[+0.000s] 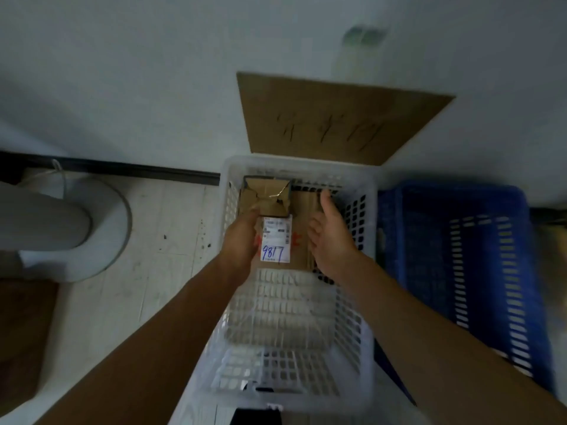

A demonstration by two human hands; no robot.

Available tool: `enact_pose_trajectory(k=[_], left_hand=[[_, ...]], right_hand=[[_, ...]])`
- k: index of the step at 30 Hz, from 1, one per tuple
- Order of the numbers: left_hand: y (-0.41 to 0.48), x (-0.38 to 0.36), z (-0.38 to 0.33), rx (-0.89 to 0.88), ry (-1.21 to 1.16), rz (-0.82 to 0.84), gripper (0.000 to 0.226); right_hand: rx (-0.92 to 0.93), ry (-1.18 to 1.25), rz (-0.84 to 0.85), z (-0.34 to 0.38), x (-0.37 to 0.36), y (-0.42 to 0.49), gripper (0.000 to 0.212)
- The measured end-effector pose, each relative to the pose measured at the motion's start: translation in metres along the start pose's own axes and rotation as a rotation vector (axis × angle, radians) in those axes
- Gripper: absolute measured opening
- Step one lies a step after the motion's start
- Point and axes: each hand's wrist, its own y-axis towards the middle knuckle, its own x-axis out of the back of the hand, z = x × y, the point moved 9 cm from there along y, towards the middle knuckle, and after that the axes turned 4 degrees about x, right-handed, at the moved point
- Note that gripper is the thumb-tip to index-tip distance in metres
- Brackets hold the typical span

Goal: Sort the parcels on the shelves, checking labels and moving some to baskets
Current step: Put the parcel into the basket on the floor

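A white plastic basket point(362, 348) stands on the floor below me. A brown cardboard parcel point(302, 210) lies at its far end, with a white label point(276, 242) marked 9817 in blue ink. A smaller brown box point(266, 196) sits on top of it at the far left. My left hand point(241, 243) grips the left side of the parcel next to the label. My right hand point(329, 240) hovers just right of the parcel with fingers spread and thumb up, holding nothing.
A blue plastic basket point(466, 265) stands right of the white one. A flat cardboard sheet point(334, 118) with dark writing leans on the wall behind. A white round fan base point(101, 228) is on the floor at left, a brown object point(24, 332) nearer me.
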Motion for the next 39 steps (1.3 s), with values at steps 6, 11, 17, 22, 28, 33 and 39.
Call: enact_pose_trajectory(k=[6, 11, 17, 22, 28, 33, 39], left_hand=[[-0.138, -0.030, -0.077, -0.023, 0.149, 0.060, 0.034], [-0.262, -0.065, -0.142, -0.055, 0.196, 0.142, 0.045], [-0.363, -0.126, -0.185, -0.111, 0.308, 0.274, 0.066], [-0.441, -0.199, -0.190, -0.165, 0.404, 0.452, 0.066], [-0.530, -0.271, -0.177, -0.226, 0.527, 0.636, 0.070], [-0.604, -0.318, -0.137, -0.288, 0.648, 0.734, 0.067], [-0.710, -0.363, -0.029, -0.323, 0.772, 0.925, 0.020]], right_hand=[[-0.012, 0.094, -0.029, 0.067, 0.005, -0.139, 0.079], [0.081, 0.183, -0.034, 0.127, 0.011, -0.262, 0.087], [0.248, 0.326, -0.113, 0.183, 0.052, -0.385, 0.087], [0.399, 0.419, -0.211, 0.212, 0.109, -0.468, 0.092], [0.598, 0.504, -0.361, 0.226, 0.179, -0.565, 0.096], [0.675, 0.548, -0.423, 0.195, 0.228, -0.641, 0.076], [0.745, 0.693, -0.511, 0.106, 0.310, -0.741, 0.083]])
